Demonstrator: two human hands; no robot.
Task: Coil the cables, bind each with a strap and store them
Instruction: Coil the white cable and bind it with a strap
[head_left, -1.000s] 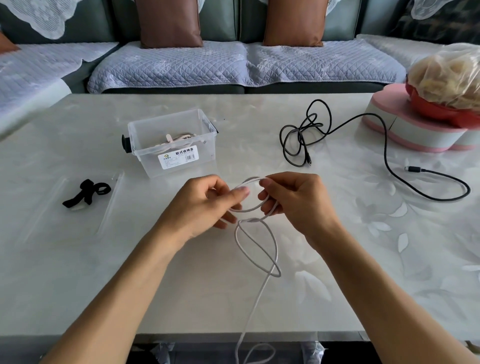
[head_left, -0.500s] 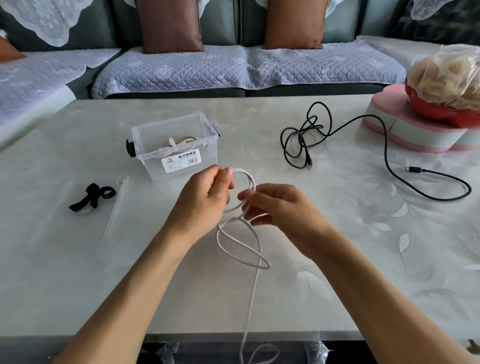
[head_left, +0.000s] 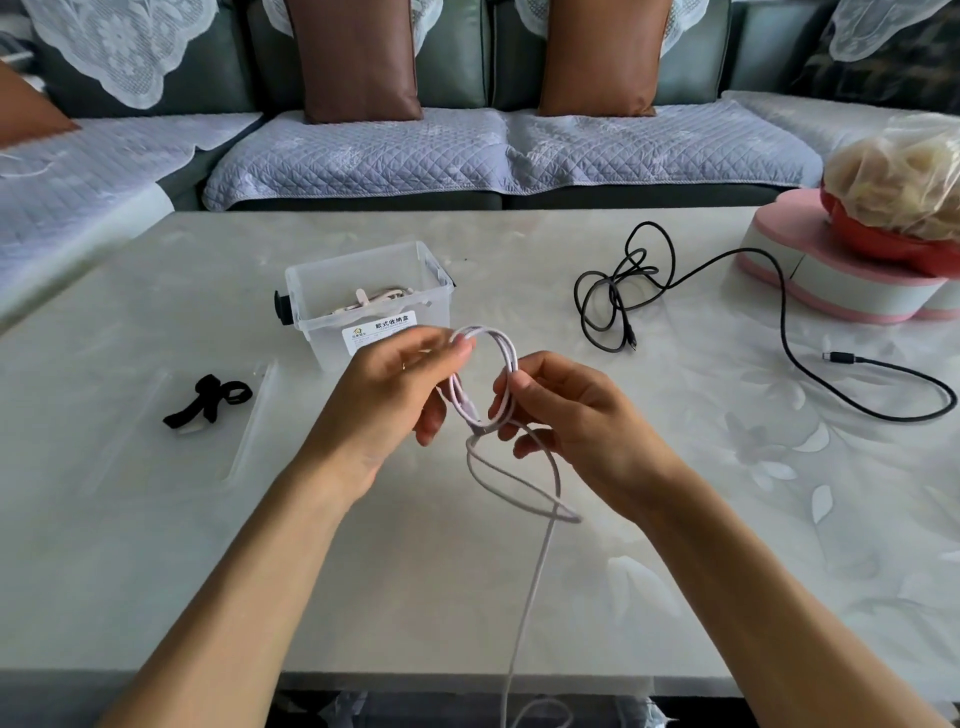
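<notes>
On the table (head_left: 156, 545), the box (head_left: 363, 291) sits between the strap (head_left: 208, 400) at left and the loose cable (head_left: 779, 322) at right.

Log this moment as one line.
step: coiling white cable | left hand: holds coil | right hand: pinches coil | black strap: untouched

I had both forearms stretched out front, left hand (head_left: 387, 397) and right hand (head_left: 576, 415) close together, fingers curled, pinching.
</notes>
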